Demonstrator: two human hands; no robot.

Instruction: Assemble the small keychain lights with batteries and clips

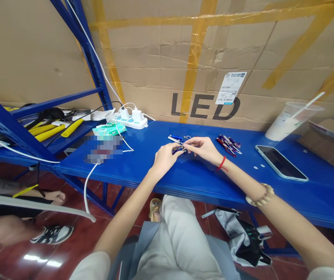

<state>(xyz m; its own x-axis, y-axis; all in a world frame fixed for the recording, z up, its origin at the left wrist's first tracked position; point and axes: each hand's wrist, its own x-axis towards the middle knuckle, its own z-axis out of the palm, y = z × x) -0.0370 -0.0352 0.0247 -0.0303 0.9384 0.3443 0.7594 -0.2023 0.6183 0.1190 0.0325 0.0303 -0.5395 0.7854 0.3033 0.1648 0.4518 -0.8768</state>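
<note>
My left hand (167,158) and my right hand (201,149) meet over the blue table (143,163), fingertips pinched together. Between them is a small dark item with shiny metal parts (181,148); its kind is mostly hidden by the fingers. Just behind the fingers lie a blue slim piece (177,137) and a small metal ring (188,137). To the right of my right hand rests a little pile of slim red and purple pieces (228,145) with metal ends, too small to name for certain.
A phone (282,162), two small white discs (259,167) and a plastic cup with a straw (292,120) stand at right. At left are a power strip (132,120), white cables and a tissue pack (110,129). A large cardboard box (155,58) backs the table. Another person's hand (56,197) shows at far left.
</note>
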